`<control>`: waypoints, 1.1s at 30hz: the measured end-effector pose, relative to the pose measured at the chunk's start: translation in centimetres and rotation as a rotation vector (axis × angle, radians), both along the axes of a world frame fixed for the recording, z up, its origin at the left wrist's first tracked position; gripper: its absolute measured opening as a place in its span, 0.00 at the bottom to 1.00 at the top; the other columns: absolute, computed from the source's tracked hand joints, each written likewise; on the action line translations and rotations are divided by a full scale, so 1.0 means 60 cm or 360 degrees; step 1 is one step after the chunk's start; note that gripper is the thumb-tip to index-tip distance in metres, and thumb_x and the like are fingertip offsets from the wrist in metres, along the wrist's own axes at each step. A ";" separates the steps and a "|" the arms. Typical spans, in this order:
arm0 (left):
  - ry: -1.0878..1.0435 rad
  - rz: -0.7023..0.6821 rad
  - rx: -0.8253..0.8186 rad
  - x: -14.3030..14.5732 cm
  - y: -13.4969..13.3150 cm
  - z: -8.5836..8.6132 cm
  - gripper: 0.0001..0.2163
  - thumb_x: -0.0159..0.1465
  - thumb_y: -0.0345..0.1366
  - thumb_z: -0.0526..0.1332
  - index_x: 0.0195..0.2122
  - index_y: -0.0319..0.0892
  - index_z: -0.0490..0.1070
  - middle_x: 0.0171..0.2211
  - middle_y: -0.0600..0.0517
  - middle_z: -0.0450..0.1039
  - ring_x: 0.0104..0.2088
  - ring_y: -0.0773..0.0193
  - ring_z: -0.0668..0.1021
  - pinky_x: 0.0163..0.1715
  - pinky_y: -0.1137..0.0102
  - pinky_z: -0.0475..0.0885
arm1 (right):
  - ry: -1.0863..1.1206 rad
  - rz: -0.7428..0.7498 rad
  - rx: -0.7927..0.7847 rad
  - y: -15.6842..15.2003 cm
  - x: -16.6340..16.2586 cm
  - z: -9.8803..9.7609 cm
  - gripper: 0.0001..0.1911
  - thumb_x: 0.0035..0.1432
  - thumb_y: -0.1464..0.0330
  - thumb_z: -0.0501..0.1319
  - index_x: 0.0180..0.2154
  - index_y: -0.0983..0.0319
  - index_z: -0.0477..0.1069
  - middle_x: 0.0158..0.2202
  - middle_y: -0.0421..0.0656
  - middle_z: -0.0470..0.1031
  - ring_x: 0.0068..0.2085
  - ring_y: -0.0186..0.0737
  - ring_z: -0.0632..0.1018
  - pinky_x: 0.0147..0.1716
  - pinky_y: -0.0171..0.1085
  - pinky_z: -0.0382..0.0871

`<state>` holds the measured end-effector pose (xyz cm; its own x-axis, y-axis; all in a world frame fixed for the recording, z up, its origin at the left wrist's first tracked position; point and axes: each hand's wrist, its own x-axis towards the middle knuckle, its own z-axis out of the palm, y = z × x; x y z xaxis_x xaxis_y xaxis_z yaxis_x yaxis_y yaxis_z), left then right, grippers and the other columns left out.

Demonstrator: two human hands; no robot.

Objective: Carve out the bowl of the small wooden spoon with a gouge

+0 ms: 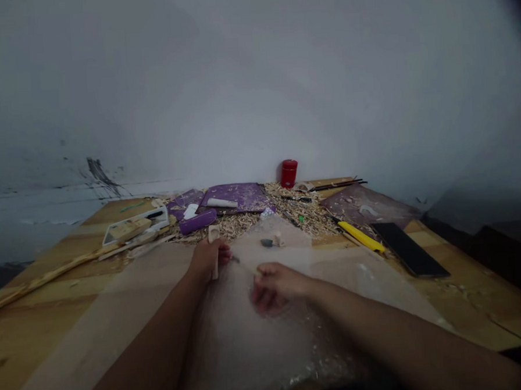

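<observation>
My left hand (209, 257) is closed round a pale wooden piece (213, 239) that stands upright out of the fist. My right hand (274, 286) is curled in a pinch on a thin carving tool (243, 263) whose dark tip points at the wood. Both hands work over a clear plastic sheet (334, 272) spread across the wooden table (40, 323).
Wood shavings (287, 208) cover the table's far middle. Purple mats (238, 196), a red jar (288, 173), a white tray (133, 228), a yellow knife (361, 236), a black slab (409, 249) and a long stick (50, 277) lie around. A grey wall stands behind.
</observation>
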<state>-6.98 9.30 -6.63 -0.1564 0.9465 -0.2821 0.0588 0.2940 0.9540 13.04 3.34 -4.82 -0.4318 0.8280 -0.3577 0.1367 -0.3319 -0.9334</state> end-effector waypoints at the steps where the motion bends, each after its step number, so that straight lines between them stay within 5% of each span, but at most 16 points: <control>1: -0.0005 0.0014 0.0005 0.000 0.000 0.001 0.15 0.61 0.37 0.54 0.48 0.39 0.63 0.46 0.46 0.66 0.42 0.61 0.72 0.39 0.59 0.70 | 0.0016 -0.0059 0.0048 0.013 -0.001 0.001 0.13 0.59 0.65 0.55 0.45 0.64 0.64 0.43 0.45 0.68 0.38 0.39 0.73 0.35 0.42 0.69; 5: -0.0019 0.0007 0.0059 0.001 -0.005 0.007 0.12 0.59 0.38 0.56 0.41 0.36 0.66 0.37 0.48 0.71 0.31 0.66 0.75 0.28 0.69 0.71 | 0.0104 -0.0300 0.0256 0.072 0.007 0.016 0.16 0.59 0.65 0.55 0.48 0.63 0.62 0.47 0.46 0.66 0.42 0.42 0.71 0.39 0.45 0.67; 8: -0.0040 -0.0080 0.0092 0.003 -0.010 0.015 0.09 0.53 0.37 0.59 0.32 0.37 0.67 0.28 0.50 0.73 0.22 0.69 0.74 0.19 0.76 0.66 | 0.0151 -0.0209 0.0242 0.070 -0.011 0.008 0.15 0.59 0.65 0.55 0.47 0.63 0.63 0.46 0.46 0.66 0.41 0.41 0.72 0.38 0.44 0.68; 15: -0.0021 -0.0190 0.0109 0.000 -0.020 0.030 0.12 0.47 0.41 0.63 0.27 0.38 0.66 0.23 0.52 0.73 0.22 0.68 0.74 0.20 0.75 0.67 | 0.0155 -0.0075 0.0201 0.037 -0.048 -0.043 0.15 0.59 0.65 0.55 0.47 0.63 0.63 0.45 0.45 0.67 0.40 0.40 0.72 0.37 0.44 0.69; 24: -0.0080 -0.0380 0.0266 0.033 -0.050 0.083 0.12 0.52 0.45 0.58 0.25 0.42 0.60 0.14 0.60 0.62 0.12 0.72 0.65 0.13 0.75 0.63 | 0.0048 -0.0073 0.0523 0.031 -0.037 -0.046 0.14 0.60 0.64 0.54 0.46 0.64 0.64 0.42 0.44 0.69 0.36 0.37 0.73 0.33 0.41 0.70; 33: -0.0179 -0.0503 0.0246 0.058 -0.057 0.043 0.08 0.52 0.36 0.59 0.28 0.43 0.59 0.12 0.63 0.57 0.12 0.74 0.61 0.13 0.77 0.60 | -0.0305 -0.0190 0.1265 0.029 -0.011 -0.020 0.13 0.55 0.68 0.57 0.44 0.59 0.67 0.35 0.40 0.72 0.36 0.39 0.71 0.36 0.37 0.64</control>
<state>-3.50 5.87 -4.02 0.1741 0.9760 -0.1310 0.0158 0.1302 0.9914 12.40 5.05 -6.05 -0.3159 0.9015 0.2957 0.3233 0.3953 -0.8598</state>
